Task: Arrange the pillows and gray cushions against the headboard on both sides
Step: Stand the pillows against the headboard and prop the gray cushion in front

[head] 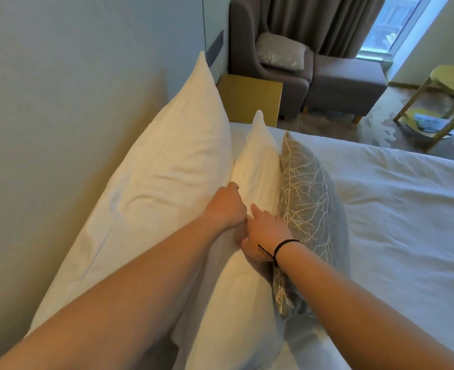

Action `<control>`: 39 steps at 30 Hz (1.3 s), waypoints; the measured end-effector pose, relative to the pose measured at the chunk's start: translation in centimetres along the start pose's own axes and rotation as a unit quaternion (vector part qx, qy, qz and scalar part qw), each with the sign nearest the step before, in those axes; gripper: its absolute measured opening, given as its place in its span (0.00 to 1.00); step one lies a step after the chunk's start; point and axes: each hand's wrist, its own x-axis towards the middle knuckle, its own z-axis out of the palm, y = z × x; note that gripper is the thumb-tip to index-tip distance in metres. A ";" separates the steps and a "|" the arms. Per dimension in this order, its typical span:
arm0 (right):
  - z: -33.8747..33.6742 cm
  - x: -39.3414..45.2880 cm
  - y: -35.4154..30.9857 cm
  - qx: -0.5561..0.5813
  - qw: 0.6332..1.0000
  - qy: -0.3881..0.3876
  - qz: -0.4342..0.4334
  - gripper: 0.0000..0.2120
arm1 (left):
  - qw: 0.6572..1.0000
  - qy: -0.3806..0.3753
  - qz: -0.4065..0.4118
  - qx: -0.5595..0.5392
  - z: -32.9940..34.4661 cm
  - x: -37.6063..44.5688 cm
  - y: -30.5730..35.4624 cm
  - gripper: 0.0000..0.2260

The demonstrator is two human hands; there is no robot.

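1. The bed, in white sheets, filled the right half of the view, with the pale headboard wall running along the left.
2. Big white pillow stood upright against that wall, its top corner pointing up.
3. A second white pillow leaned on the first one, between it and the cushion.
4. One gray cushion, with a pale branch pattern, stood on edge against the second pillow, on the bed side.
5. Count on the bed: two white pillows, one gray cushion, all lined up in a row.
6. Across the room sat a gray armchair with one silvery cushion on its seat, a gray footstool beside it, a yellow nightstand and a light wooden stool near the window.
7. Left hand was curled shut, its fingers pushed into the gap between the two white pillows; what they gripped I couldn't tell.
8. Right hand, a black band at the wrist, lay with fingers loosely spread on the second pillow's top edge, just beside the cushion.
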 end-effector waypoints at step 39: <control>3.0 -6.2 6.3 0.226 0.950 0.157 0.146 0.33 | 0.768 0.020 0.086 0.634 -1.2 15.2 2.6 0.17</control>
